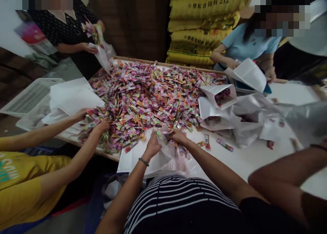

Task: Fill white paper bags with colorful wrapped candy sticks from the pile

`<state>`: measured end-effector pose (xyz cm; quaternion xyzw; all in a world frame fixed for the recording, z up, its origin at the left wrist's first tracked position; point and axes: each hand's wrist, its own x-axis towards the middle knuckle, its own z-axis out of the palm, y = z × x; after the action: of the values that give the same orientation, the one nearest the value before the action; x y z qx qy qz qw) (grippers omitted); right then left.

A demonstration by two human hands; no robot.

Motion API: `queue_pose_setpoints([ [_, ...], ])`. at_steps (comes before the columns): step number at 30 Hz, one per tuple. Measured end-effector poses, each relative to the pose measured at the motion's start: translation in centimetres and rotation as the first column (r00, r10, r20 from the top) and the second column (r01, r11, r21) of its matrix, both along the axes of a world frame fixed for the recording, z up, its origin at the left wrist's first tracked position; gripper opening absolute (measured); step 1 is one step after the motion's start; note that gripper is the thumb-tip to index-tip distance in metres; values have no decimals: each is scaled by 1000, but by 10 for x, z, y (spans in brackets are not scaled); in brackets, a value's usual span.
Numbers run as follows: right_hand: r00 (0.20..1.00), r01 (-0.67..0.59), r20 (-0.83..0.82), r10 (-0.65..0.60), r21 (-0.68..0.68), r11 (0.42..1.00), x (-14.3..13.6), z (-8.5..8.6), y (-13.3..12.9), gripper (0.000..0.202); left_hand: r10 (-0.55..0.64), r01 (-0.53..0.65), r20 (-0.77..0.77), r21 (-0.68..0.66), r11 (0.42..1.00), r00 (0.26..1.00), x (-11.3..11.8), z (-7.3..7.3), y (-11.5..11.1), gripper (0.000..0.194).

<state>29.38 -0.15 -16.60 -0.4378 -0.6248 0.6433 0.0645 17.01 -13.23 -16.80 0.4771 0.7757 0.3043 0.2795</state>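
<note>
My left hand [153, 144], with a dark band on the wrist, is closed on small packets [161, 137] at the front edge of the heap. My right hand [176, 136] is closed beside it, at the right end of the same packets; its fingertips are partly hidden. Beneath both hands a white bag [138, 155] lies at the table's front edge, against my striped top. The large heap of pink, purple and green packets [143, 91] spreads over the table beyond my hands. A few loose packets [224, 144] lie to the right.
White bags with packets inside [217, 120] stand at the right. A person in yellow [30, 183] reaches into the heap from the left. Two people hold bags across the table; another arm [286, 172] is at the right. White bags [74, 96] and a basket [30, 94] are at the left.
</note>
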Motion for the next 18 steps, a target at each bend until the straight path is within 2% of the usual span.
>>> queue_pose_setpoints([
  [1, 992, -106, 85, 94, 139, 985, -4, 8, 2, 15, 6, -11, 64, 77, 997, 998, 5, 1, 1, 89],
  [2, 965, -225, 192, 176, 275, 935, -9, 16, 4, 18, 12, -32, 131, 156, 987, 991, 9, 1, 3, 87],
  [4, 891, -411, 381, 247, 446, 795, -18, 33, 7, 28, 23, -95, 252, 277, 956, 967, 18, 3, 8, 83],
  [5, 872, -452, 407, 272, 455, 768, -21, 42, 8, 35, 32, -135, 311, 314, 940, 950, 20, 5, 10, 82],
  [6, 867, -474, 378, 325, 422, 773, -24, 51, 8, 44, 40, -177, 375, 337, 925, 926, 20, 9, 12, 80],
  [7, 870, -485, 291, 398, 356, 799, -24, 60, 9, 54, 47, -221, 443, 349, 911, 895, 19, 13, 12, 78],
  [9, 863, -496, -8, 505, 176, 850, -21, 76, 12, 75, 50, -305, 576, 356, 883, 816, 12, 22, 9, 75],
  [11, 864, -430, -254, 435, 76, 899, -14, 87, 19, 83, 39, -375, 684, 351, 858, 728, 4, 30, 4, 75],
  [12, 891, -329, -299, 343, 95, 939, -11, 89, 24, 82, 35, -408, 723, 348, 844, 690, 0, 34, 0, 77],
  [13, 926, -194, -298, 232, 151, 969, -8, 89, 28, 78, 37, -436, 749, 345, 831, 662, -2, 37, -2, 79],
  [15, 976, 52, -218, 11, 280, 959, -4, 82, 34, 67, 54, -468, 766, 334, 818, 641, -6, 42, -6, 80],
  [16, 988, 87, -151, -42, 303, 949, -4, 77, 35, 61, 71, -469, 755, 327, 820, 651, -7, 44, -7, 78],
  [18, 1000, -10, -2, 11, 245, 969, -5, 67, 30, 42, 107, -436, 697, 315, 843, 709, -11, 50, -8, 73],
])
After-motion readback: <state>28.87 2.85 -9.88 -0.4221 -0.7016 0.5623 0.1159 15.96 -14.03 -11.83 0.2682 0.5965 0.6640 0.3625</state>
